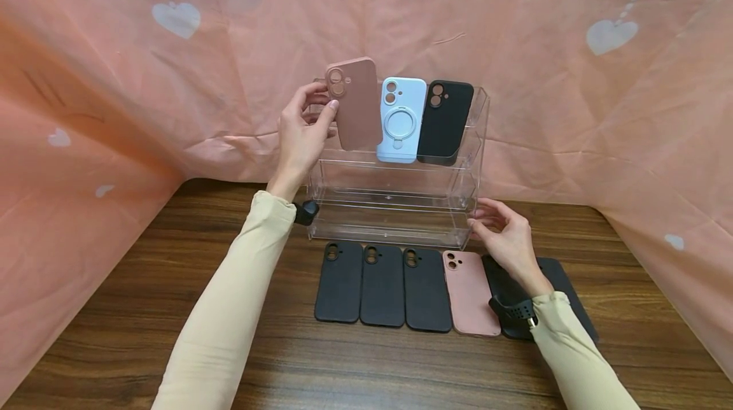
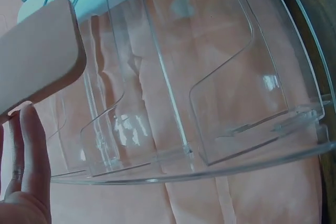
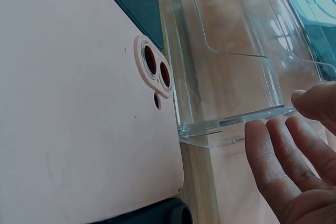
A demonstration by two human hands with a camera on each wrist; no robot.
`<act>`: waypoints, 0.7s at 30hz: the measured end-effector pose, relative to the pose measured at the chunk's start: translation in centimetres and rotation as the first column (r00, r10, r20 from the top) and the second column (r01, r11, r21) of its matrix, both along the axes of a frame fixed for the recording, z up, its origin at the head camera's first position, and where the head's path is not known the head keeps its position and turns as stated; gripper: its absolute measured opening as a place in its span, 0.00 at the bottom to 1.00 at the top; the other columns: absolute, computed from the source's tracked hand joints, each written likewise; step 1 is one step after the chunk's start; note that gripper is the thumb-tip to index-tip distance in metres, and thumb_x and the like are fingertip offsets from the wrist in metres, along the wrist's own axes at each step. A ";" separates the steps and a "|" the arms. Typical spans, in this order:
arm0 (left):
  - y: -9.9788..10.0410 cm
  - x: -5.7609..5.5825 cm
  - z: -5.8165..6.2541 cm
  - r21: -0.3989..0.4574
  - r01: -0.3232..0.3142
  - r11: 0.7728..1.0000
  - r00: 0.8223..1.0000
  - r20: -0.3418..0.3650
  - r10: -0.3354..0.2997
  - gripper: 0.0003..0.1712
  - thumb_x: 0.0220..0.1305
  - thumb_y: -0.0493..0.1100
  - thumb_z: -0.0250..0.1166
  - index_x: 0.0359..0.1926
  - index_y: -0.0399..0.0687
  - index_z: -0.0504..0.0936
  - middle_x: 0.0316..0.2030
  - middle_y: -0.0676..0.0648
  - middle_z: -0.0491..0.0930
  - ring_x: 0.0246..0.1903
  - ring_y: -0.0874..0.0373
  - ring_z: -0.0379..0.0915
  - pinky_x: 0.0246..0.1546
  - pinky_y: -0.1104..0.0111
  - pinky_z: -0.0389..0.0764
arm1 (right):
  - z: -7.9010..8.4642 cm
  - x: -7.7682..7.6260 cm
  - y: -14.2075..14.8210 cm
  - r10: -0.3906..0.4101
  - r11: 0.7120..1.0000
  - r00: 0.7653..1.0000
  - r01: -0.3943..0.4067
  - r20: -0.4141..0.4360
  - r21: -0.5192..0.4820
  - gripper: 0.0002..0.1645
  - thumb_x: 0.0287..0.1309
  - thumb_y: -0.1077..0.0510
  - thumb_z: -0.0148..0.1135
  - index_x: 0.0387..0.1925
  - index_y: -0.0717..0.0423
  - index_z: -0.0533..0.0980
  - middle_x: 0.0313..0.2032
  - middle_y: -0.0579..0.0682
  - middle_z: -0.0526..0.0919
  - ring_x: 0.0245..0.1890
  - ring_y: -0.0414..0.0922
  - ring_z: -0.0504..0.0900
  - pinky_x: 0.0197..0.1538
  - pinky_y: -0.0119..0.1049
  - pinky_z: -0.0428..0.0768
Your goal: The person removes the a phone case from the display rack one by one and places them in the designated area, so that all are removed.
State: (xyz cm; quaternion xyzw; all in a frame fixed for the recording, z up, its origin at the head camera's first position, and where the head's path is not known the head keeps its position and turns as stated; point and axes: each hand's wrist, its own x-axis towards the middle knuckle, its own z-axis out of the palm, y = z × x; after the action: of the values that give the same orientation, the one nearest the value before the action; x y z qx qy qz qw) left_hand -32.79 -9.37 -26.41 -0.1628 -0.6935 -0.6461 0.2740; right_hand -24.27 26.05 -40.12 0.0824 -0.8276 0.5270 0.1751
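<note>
My left hand (image 1: 303,133) holds a dusty-pink phone case (image 1: 357,107) by its left edge, thumb in front and fingers behind. The case stands upright, slightly tilted, at the top tier of a clear acrylic display stand (image 1: 395,179). To its right, a white phone case (image 1: 402,142) with a ring holder and a black phone case (image 1: 445,123) lean side by side in that tier. Low at the stand's right side, my right hand (image 1: 506,241) grips the side panel between thumb and fingers (image 3: 286,156).
A row of phone cases lies in front of the stand: several black ones (image 1: 382,289) and a light pink one (image 1: 471,295). My right wrist partly covers the black cases at the right end. Pink cloth (image 1: 544,111) hangs behind and beside the wooden table (image 1: 343,365).
</note>
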 end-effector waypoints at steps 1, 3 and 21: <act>-0.1 0.2 0.0 0.014 0.013 1.000 1.000 0.003 -0.013 0.18 0.70 0.38 0.65 0.59 0.45 0.79 0.43 0.47 0.83 0.33 0.60 0.83 0.32 0.62 0.89 | 0.0 0.0 0.0 0.002 1.000 1.000 -0.002 0.001 -0.001 0.30 0.61 0.70 0.67 0.65 0.65 0.74 0.48 0.67 0.82 0.36 0.28 0.84 0.37 0.32 0.88; -0.3 0.6 -0.1 0.033 0.033 0.999 0.999 0.012 -0.033 0.18 0.70 0.39 0.66 0.59 0.47 0.78 0.43 0.48 0.83 0.34 0.60 0.83 0.32 0.63 0.89 | 0.0 0.1 0.0 0.005 1.000 1.000 -0.005 0.002 -0.001 0.30 0.61 0.69 0.67 0.65 0.64 0.74 0.48 0.67 0.82 0.36 0.29 0.84 0.37 0.32 0.88; -3.1 4.4 -3.5 0.006 0.093 0.996 0.992 0.080 -0.094 0.22 0.68 0.38 0.67 0.61 0.43 0.76 0.42 0.49 0.82 0.32 0.61 0.83 0.29 0.61 0.89 | 0.0 0.2 0.0 0.012 1.000 1.000 -0.012 0.001 -0.004 0.30 0.61 0.71 0.66 0.65 0.65 0.73 0.48 0.67 0.82 0.36 0.29 0.85 0.37 0.33 0.88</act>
State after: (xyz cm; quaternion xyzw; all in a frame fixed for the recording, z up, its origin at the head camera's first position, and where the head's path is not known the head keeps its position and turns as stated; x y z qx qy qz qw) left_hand -28.36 -12.50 -29.94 -0.1688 -0.6946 -0.6652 0.2157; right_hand -24.11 26.05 -40.08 0.0868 -0.8260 0.5298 0.1718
